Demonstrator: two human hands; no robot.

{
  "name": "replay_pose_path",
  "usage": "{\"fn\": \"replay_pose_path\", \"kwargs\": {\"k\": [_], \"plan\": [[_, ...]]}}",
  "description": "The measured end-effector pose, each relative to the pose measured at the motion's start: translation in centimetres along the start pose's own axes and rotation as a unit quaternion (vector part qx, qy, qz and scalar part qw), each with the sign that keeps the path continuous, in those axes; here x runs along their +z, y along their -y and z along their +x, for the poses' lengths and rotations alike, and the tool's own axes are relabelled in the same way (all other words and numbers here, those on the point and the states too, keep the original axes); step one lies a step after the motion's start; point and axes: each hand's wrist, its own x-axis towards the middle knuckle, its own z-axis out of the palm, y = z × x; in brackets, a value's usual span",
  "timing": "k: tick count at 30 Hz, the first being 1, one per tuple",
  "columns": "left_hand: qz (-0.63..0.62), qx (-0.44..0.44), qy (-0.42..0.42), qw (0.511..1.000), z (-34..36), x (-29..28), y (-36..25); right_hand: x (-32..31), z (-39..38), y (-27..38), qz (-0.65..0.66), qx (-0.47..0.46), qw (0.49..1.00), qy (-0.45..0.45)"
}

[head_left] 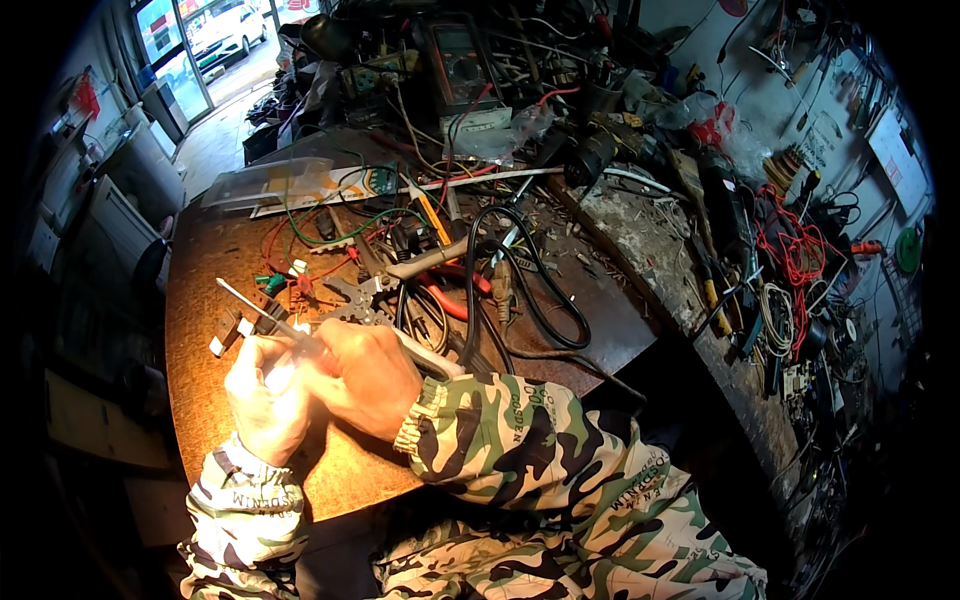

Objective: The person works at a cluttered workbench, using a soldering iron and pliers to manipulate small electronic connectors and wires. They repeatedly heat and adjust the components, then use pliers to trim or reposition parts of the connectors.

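Observation:
My left hand point(266, 395) and my right hand point(360, 378) meet low over the wooden bench top point(200, 330) in bright lamplight. My left fingers are curled around something small, lost in glare. My right fingers are closed near the lower end of a thin screwdriver point(250, 299) that points up to the left. Just behind my hands lie small connector pieces point(225, 335), green clips point(272, 284), a grey multi-jawed tool point(358, 298), red-handled pliers point(445, 300) and looped black cable point(540, 310). My fingers hide part of what they grip.
A multimeter point(460, 65) stands among clutter at the back. An orange-handled tool point(428, 213) and wires lie mid-bench. A worn side ledge point(625, 225) on the right holds tools and tangled red cord point(790, 255). A doorway point(205, 95) opens at back left, with a car point(228, 38) outside.

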Motion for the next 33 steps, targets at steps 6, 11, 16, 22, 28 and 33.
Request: {"fn": "replay_pose_path", "kwargs": {"k": [6,11,16,22,28,33], "plan": [[-0.03,-0.017,-0.009,0.999,-0.3,0.0,0.3,0.4,-0.4,-0.2,0.003,-0.01,1.0,0.016],[-0.041,-0.027,0.03,0.998,-0.5,-0.6,0.3,0.4,-0.2,0.3,0.014,-0.002,1.0,0.001],[-0.081,-0.033,0.036,0.996,-0.5,-0.2,-0.3,0.7,-0.3,0.0,0.022,0.016,1.0,0.011],[-0.105,-0.055,0.041,0.992,-0.4,0.0,-0.5,0.4,-0.3,-0.3,-0.005,0.005,1.0,0.013],[-0.073,-0.031,0.04,0.996,-0.4,-0.2,-0.6,0.8,0.0,-0.3,0.059,0.04,0.997,0.005],[-0.073,-0.049,0.034,0.996,-0.4,0.1,-0.9,0.5,-0.2,-0.1,0.039,0.025,0.999,0.005]]}}
